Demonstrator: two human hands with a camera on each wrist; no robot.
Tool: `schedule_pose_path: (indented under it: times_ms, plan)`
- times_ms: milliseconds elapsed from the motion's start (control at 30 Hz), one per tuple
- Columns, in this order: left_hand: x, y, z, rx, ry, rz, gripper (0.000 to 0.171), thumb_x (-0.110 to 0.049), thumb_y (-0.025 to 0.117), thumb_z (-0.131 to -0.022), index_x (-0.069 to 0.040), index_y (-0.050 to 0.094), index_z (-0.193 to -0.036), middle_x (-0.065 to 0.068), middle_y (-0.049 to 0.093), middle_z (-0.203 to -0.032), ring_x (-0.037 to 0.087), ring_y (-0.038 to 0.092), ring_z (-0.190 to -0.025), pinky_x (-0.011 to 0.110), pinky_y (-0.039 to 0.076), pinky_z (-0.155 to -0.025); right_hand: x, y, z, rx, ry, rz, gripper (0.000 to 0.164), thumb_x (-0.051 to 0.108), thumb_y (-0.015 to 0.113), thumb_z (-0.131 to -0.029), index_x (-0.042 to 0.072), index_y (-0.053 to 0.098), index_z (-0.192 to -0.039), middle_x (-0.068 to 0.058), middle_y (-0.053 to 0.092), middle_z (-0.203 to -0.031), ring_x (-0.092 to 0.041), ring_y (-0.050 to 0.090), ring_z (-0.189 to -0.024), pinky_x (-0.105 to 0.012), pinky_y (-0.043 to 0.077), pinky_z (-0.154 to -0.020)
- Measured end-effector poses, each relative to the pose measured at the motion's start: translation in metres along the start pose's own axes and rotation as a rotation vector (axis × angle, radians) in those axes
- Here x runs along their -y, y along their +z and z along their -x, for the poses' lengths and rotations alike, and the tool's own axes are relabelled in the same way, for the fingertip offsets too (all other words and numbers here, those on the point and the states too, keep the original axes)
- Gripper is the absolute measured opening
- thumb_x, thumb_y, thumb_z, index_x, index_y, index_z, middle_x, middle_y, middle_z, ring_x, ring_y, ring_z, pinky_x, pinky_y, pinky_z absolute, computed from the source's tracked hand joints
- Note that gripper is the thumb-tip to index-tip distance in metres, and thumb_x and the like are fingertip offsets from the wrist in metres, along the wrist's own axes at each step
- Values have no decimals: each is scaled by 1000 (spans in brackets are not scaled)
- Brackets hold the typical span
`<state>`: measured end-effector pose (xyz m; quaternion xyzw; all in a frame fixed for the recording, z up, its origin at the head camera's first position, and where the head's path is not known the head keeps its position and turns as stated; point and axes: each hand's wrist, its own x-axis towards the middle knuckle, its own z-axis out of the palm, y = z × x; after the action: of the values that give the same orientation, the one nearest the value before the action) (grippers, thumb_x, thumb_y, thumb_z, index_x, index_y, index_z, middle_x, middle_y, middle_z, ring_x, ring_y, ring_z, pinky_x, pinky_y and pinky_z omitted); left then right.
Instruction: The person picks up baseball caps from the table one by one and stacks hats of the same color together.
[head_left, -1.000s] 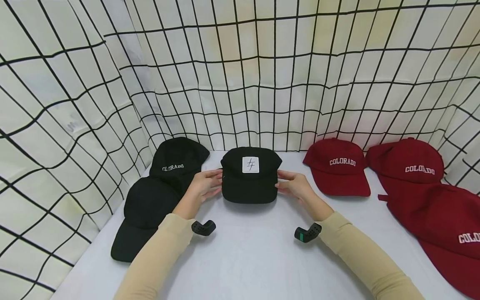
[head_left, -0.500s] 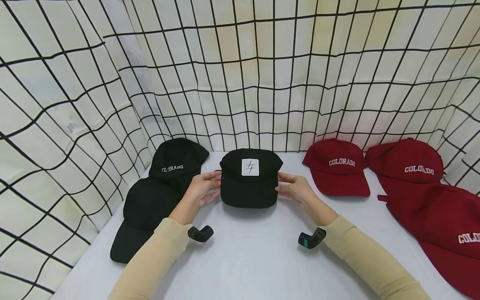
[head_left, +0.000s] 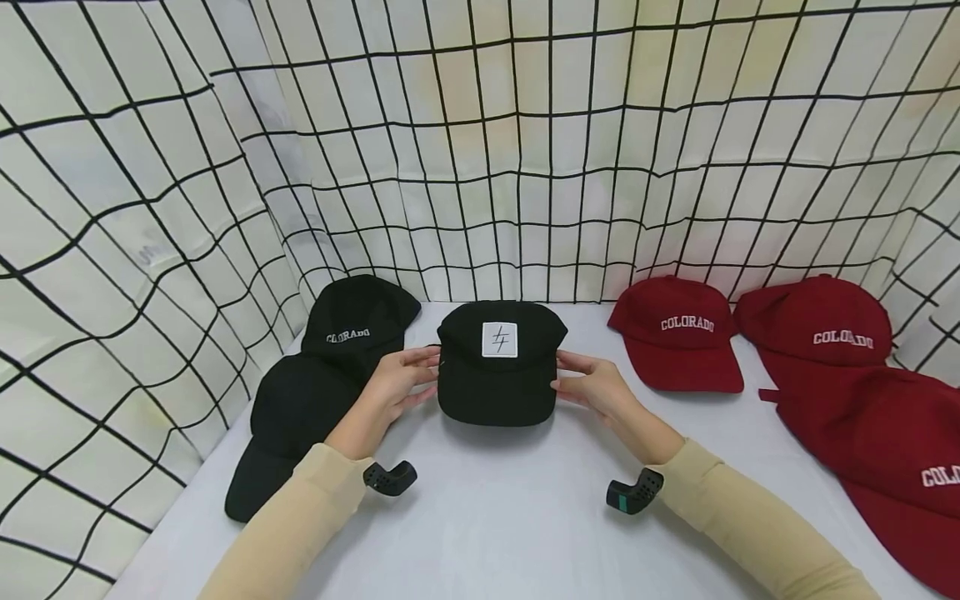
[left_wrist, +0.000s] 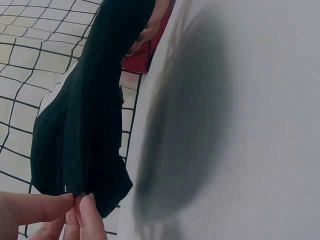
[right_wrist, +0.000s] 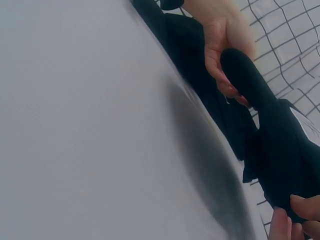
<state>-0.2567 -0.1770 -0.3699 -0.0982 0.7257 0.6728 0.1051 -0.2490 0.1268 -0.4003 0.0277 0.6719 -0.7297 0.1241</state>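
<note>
A black cap with a white square patch on its front is held up between both hands, its brim toward me. My left hand pinches its left edge between thumb and fingertips, as the left wrist view shows on the dark cloth. On the opposite edge, my right hand pinches the cap with thumb and fingers. Both wrist views show the cap off the white surface, with its shadow beneath. The inside of the cap is hidden in the head view.
Two black caps overlap along the left side, the farther one lettered COLORADO. On the right lie a red cap and two more overlapping red caps. A white backing with black grid netting rises behind and at both sides of the white table.
The black cap has come slightly nearer to me and looks a little larger. Both hands have moved with it, keeping their hold at its sides. The other caps have stayed put.
</note>
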Motion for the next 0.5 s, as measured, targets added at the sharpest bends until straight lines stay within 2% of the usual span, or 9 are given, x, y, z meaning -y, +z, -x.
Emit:
schedule_pose_path:
  times_ms: [267, 500]
  plan:
    - [3, -8, 5, 34, 2, -46, 50, 7, 58, -97, -2, 54, -146, 18, 56, -143, 17, 61, -105, 33, 56, -92, -3, 4, 9, 4, -7, -5, 60, -5, 64, -96, -2, 43, -153, -25, 46, -150, -12, 69, -93, -30, 56, -89]
    - [3, -18, 6, 91, 14, -122, 49, 4, 61, -98, 1, 53, -146, 19, 57, -143, 17, 66, -106, 38, 55, -96, -6, 6, 16, 9, -14, -1, 60, -4, 65, -96, -1, 45, -152, -24, 48, -149, -14, 69, -95, -30, 56, -89]
